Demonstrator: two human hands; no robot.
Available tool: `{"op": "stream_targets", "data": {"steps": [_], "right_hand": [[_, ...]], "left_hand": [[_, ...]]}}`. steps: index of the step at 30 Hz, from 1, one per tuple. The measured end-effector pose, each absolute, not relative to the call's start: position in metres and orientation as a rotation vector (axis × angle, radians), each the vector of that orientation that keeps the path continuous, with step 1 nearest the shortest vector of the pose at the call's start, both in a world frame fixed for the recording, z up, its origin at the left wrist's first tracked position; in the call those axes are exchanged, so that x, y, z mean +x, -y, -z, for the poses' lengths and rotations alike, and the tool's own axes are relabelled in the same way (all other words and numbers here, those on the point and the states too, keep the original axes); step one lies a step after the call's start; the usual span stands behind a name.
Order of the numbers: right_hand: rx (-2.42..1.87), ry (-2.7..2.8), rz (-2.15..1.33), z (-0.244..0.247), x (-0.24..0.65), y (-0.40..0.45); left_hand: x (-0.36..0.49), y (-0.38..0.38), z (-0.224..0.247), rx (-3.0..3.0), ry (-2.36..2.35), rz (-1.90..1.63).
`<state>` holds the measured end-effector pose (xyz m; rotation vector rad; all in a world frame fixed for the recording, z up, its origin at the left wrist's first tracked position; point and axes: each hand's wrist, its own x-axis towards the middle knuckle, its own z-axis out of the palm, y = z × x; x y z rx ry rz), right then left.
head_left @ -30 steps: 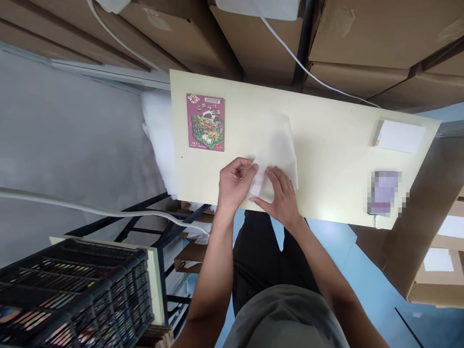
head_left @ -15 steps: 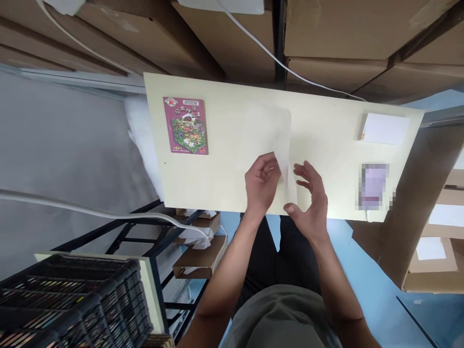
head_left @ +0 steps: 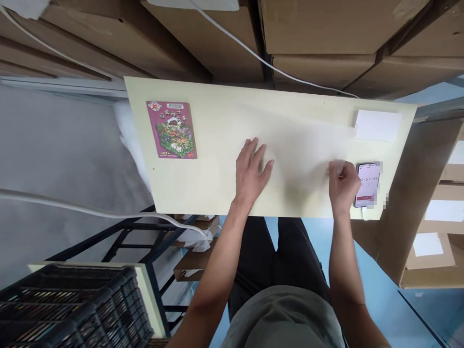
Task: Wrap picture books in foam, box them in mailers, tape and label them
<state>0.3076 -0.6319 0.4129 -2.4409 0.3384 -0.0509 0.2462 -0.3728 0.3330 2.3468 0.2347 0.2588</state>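
Pale surface [head_left: 213, 193]. Left hand [head_left: 249, 169] palm down, fingers spread, gripping nothing; right hand [head_left: 344, 187], fingers pinched on edge of translucent sheet [head_left: 308, 137], spread between hands. Phone [head_left: 366, 181] just beside right hand. Cardboard boxes [head_left: 319, 29] behind.

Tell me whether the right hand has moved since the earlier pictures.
Yes, the right hand moved rightward over the table, closer to the phone.

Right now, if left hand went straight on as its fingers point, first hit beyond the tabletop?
Left hand likely meets a cardboard box past the tabletop, or the white cable before it; depth unclear.
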Motion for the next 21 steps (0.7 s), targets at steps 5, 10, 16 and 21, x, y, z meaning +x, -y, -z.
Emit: {"op": "stream_targets", "data": {"steps": [5,10,16,21], "right_hand": [[-2.543,-0.309,0.008,-0.396,0.312,0.625],[-2.621,-0.334,0.025,-0.391,0.318,0.62],[-2.609,-0.345,0.106,-0.395,0.322,0.619],[-2.566,-0.296,0.107,-0.398,0.316,0.61]], "left_hand": [[0.229,0.369,-0.335,2.325,-0.36,-0.29],[0.217,0.361,-0.338,2.241,-0.708,-0.387],[0.228,0.354,-0.341,2.072,-0.812,-0.351],[0.212,0.336,-0.347,2.091,-0.83,-0.418]]}}
